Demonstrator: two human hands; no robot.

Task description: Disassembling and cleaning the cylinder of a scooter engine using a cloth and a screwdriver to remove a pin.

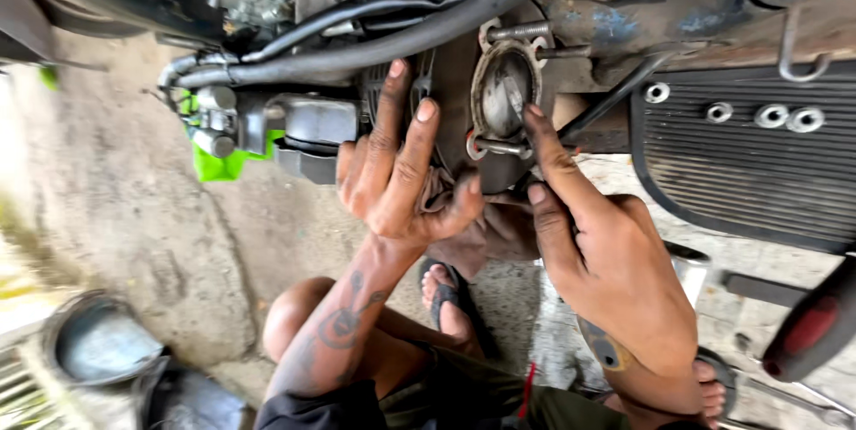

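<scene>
Hands at a scooter engine's cylinder opening [505, 91]

Left hand [397, 176] spread at its 8 o'clock, gripping a rag [437, 194]; right hand [593, 247] at 5 o'clock, forefinger touching a stud [501, 146].

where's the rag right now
In the head view, the brown rag sits at centre, pressed under the left hand against the engine, just left of the round piston opening.

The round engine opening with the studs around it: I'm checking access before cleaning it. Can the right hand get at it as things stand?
Probably yes. The right hand already has its index fingertip at the rim of the round opening, beside the lower stud. The left hand, holding a rag, rests to the side and does not cover it.
</scene>
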